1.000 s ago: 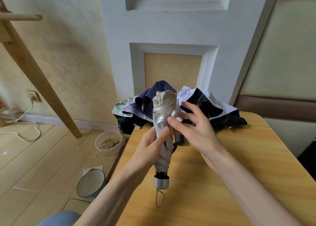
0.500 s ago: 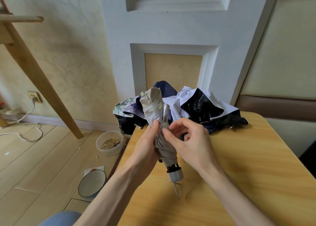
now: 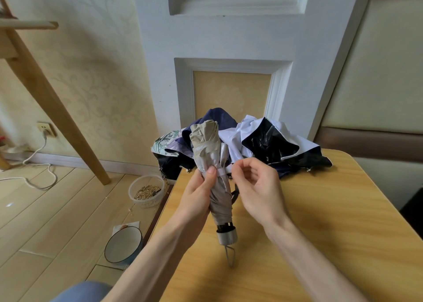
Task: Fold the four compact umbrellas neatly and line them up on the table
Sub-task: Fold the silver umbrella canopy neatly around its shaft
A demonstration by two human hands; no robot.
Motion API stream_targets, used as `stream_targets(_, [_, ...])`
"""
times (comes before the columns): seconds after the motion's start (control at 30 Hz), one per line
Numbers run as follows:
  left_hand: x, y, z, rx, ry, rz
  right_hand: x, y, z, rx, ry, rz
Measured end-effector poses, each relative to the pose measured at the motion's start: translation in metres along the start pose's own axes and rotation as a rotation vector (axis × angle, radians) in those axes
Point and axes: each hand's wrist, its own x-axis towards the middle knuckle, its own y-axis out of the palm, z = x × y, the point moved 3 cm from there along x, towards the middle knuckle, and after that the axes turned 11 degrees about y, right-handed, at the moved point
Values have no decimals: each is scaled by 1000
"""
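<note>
The right hand [image 3: 257,187] has drawn back a little to the right since half a second ago, so its fingertips no longer lie on the rolled cloth of the beige umbrella [image 3: 219,201], which has barely moved. The umbrella is held over the near left part of the table [image 3: 320,221], almost upright and tipped slightly left, with its bunched canopy end at the top and its silver handle cap [image 3: 226,235] at the bottom. Its wrist loop [image 3: 230,256] hangs towards the tabletop. The left hand [image 3: 196,201] is clamped round the middle of the roll, and its thumb presses on the pale closing strap [image 3: 221,171] that runs across the canopy. The right hand is curled, and its thumb and forefinger meet at the strap's free end, where they seem to pinch it just beside the roll. Behind the held umbrella, a loose heap lies at the table's far edge against the white wall panel [image 3: 229,38]. It is made up of a navy umbrella [image 3: 219,116], a white and black umbrella [image 3: 270,139] and a floral umbrella [image 3: 166,140], all unfolded and overlapping. On the wooden floor to the left stand a clear tub of seeds [image 3: 146,192] and, nearer, a blue-rimmed bowl [image 3: 123,244]. Farther left, a slanted wooden leg [image 3: 57,109] crosses in front of a wall socket [image 3: 47,127], and a white cable [image 3: 39,164] trails from the socket down to the floor.
</note>
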Motion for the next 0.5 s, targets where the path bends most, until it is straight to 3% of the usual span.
stream_targets(0.17, [0, 2, 0, 2, 33, -35, -6, 3, 0, 161, 42, 82])
stream_targets(0.37, [1, -3, -3, 76, 55, -73, -9, 14, -1, -13, -143, 68])
stream_targets(0.5, [1, -2, -2, 82, 40, -69, -13, 17, 2, -111, -209, -44])
